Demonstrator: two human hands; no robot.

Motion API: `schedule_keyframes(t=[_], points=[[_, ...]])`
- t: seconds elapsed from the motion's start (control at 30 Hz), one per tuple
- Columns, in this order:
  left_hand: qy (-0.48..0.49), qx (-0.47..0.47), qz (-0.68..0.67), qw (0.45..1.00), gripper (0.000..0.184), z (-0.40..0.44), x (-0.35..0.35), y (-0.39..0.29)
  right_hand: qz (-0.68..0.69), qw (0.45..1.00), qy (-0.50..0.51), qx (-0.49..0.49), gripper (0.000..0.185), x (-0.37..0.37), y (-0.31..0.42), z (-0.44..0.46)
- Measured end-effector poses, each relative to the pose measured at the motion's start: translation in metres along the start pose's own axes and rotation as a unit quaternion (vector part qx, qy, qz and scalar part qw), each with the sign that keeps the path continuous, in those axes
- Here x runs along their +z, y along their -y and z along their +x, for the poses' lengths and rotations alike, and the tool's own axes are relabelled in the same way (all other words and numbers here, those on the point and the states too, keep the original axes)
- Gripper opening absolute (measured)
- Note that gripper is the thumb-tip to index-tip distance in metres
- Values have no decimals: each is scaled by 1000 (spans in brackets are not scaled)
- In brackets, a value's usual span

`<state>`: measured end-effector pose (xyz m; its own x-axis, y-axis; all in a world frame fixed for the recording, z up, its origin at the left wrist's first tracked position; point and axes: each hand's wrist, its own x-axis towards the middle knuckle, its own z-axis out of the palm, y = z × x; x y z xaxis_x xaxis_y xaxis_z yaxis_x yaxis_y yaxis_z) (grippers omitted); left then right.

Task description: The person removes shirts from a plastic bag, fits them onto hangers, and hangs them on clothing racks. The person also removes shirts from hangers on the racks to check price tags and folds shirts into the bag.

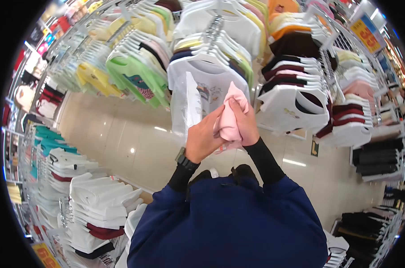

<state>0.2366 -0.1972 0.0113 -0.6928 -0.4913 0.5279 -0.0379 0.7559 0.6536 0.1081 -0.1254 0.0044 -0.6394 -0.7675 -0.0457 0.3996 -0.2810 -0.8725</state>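
Between both hands, in front of my chest, is a folded pink cloth [229,120]. My left hand [204,137], with a dark watch at the wrist, grips its left side. Beside that hand a clear plastic bag with a white strip [193,102] stands upright. My right hand [245,123] is closed on the right side of the pink cloth, thumb near its top. Just beyond the hands hangs a white printed shirt [216,80] on a rack.
Racks of hanging clothes surround me: green shirts [133,73] at the upper left, white shirts [296,107] at the right, more white shirts [97,192] at the lower left. Pale tiled floor [135,138] shows between them, with an arrow sign [315,148] on it.
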Motion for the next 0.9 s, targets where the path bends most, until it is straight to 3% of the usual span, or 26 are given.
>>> schedule_keyframes(t=[0.2, 0.33, 0.47, 0.57, 0.6, 0.67, 0.77, 0.8, 0.87, 0.9], points=[[48, -84, -29, 995, 44, -9, -15, 83, 47, 996, 19, 69, 22, 47, -17, 32], [18, -93, 35, 995, 35, 4, -30, 111, 123, 982, 35, 137, 28, 71, -6, 54], [49, -142, 99, 984, 26, -15, -9, 204, 183, 967, 62, 167, 34, 56, -2, 78], [32, -167, 37, 985, 20, -17, -20, 216, 14, 999, 37, 1, 39, 35, 4, 99], [27, -168, 20, 985, 20, -17, -26, 214, -176, 974, 19, -144, 40, 30, 4, 100], [30, -199, 13, 980, 20, -9, -37, 213, -390, 868, 17, -307, 44, 9, 11, 109], [54, -199, 35, 978, 22, -14, -41, 239, -234, 955, -6, -183, 55, -34, 8, 110], [69, -199, 50, 976, 22, -17, -40, 247, -126, 980, -8, -154, 56, -48, 8, 108], [110, -199, 71, 971, 22, -18, -41, 251, 67, 992, -31, -98, 49, -45, 24, 88], [136, -198, 79, 968, 22, -20, -41, 253, 85, 992, -10, -95, 44, -58, 27, 79]])
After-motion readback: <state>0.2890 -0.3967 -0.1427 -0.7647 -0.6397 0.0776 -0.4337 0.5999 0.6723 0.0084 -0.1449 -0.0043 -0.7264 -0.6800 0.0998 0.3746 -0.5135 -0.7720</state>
